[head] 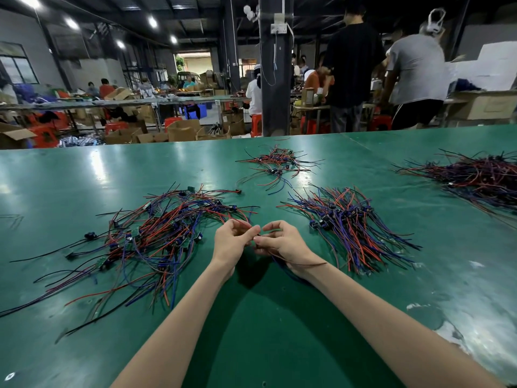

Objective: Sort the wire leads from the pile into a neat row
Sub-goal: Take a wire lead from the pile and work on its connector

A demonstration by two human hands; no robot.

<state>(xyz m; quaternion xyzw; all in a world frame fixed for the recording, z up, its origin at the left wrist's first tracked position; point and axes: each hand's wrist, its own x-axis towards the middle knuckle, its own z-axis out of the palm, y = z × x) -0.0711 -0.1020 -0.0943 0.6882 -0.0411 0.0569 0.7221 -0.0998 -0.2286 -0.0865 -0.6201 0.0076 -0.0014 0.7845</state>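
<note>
A tangled pile of red, blue and black wire leads (pixel 156 236) with small connectors and green boards lies on the green table (pixel 251 331), left of centre. A tidier fanned bundle of leads (pixel 349 228) lies to the right. My left hand (pixel 230 243) and my right hand (pixel 282 242) meet between the two heaps, fingers curled. Both pinch the same wire lead (pixel 296 263), whose thin red and blue strands trail under my right hand and across my right wrist.
A small loose cluster of leads (pixel 277 163) lies farther back at centre. A large dark heap of leads (pixel 475 177) sits at the far right. Beyond the table edge stand a dark pillar (pixel 275 79), cardboard boxes, red stools and several people at benches.
</note>
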